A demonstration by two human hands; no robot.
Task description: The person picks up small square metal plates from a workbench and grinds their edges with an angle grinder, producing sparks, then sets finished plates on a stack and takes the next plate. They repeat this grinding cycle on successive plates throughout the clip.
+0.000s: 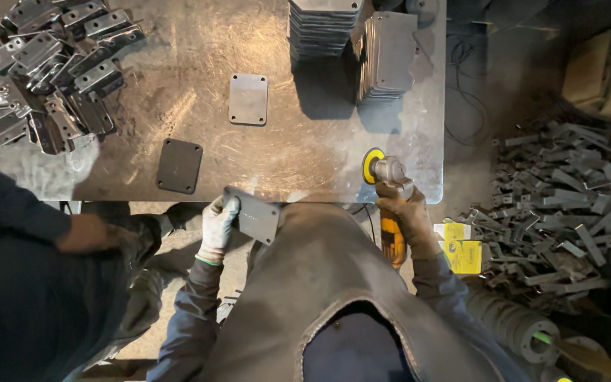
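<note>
- Head view, looking straight down over a leather apron (319, 283) at a steel table (305, 155).
- Left hand (218, 225), in a pale glove, grips a grey plate (254, 214) by its left edge; the plate sits at the table's near edge, tilted, partly over the apron.
- Right hand (410, 219), in a brown glove, is wrapped around a yellow grinder (388, 205). Its disc (373, 165) rests on or just above the table, well apart from the held plate.
- Judged from the layout, grinding on this plate has not begun: disc and plate are not touching.
- Two plates lie flat on the table, one lighter (248, 99), one darker (179, 165); whether either is finished I cannot tell.
- Two plate stacks (362, 42) stand at the far edge, seemingly waiting.
- Brackets (51, 64) are heaped far left; scrap (560, 198) covers the floor at right.
- Another person's arm (86, 233) shows at left.
</note>
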